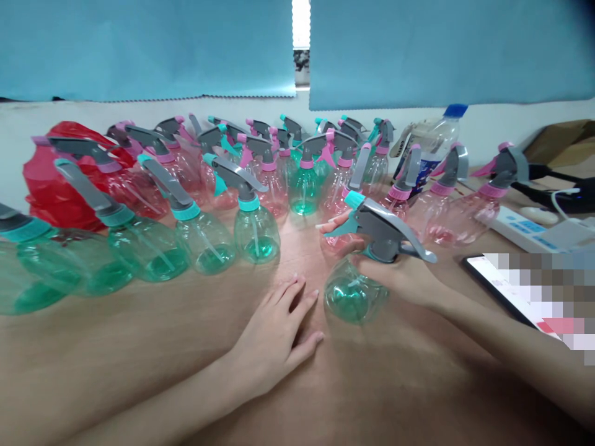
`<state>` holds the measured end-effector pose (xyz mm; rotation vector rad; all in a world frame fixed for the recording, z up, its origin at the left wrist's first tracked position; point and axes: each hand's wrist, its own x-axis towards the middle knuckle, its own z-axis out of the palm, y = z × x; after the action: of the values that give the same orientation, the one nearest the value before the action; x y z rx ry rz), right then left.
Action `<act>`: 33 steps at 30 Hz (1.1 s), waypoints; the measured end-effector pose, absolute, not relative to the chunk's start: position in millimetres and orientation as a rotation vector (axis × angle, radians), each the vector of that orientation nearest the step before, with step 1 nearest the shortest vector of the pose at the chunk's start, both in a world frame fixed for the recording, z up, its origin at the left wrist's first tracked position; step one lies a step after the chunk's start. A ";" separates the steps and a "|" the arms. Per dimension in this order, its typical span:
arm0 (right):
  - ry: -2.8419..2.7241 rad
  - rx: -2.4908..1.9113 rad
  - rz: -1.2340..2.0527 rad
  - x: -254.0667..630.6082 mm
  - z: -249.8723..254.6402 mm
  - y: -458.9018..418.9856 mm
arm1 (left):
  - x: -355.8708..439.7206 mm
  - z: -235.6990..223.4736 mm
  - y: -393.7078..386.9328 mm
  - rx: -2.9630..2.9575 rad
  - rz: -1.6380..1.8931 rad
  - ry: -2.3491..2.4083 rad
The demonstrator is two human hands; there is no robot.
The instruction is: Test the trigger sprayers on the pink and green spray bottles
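A green spray bottle (352, 297) with a grey and turquoise trigger head stands slightly tilted on the wooden table. My right hand (403, 276) is wrapped round its neck from the right, under the trigger head, with its fingers reaching out behind. My left hand (281, 328) lies palm down on the table to the left of that bottle, fingers apart and holding nothing. Just beyond the left hand stands another green spray bottle (258, 238) with a turquoise collar. The bottom of the held bottle looks a deeper green.
Several green spray bottles (204, 241) line the left side. Several pink ones (474, 214) stand at the right, with mixed rows behind. A red plastic bag (69, 192) lies back left. At right are a phone (506, 291), a white power strip (523, 226) and a blue-capped bottle (441, 136).
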<state>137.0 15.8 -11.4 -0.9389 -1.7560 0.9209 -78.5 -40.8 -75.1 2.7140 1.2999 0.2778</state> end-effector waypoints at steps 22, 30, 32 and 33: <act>-1.792 -0.895 0.939 135.8 -9.9 16.4 | -78.5 -75.0 -39.4 2.709 0.307 1.292; -1.759 -0.893 0.893 133.5 -8.4 16.7 | -78.8 -74.9 -39.9 2.709 0.338 1.285; -1.771 -0.911 0.864 132.7 -6.3 15.8 | -78.6 -74.4 -39.6 2.716 0.327 1.284; -1.769 -0.916 0.865 132.4 -5.3 15.2 | -78.4 -74.2 -39.4 2.719 0.318 1.285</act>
<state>132.4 15.2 -5.3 -0.9160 -1.7689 0.8650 -78.4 -39.4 -74.2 2.7194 1.2848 0.3179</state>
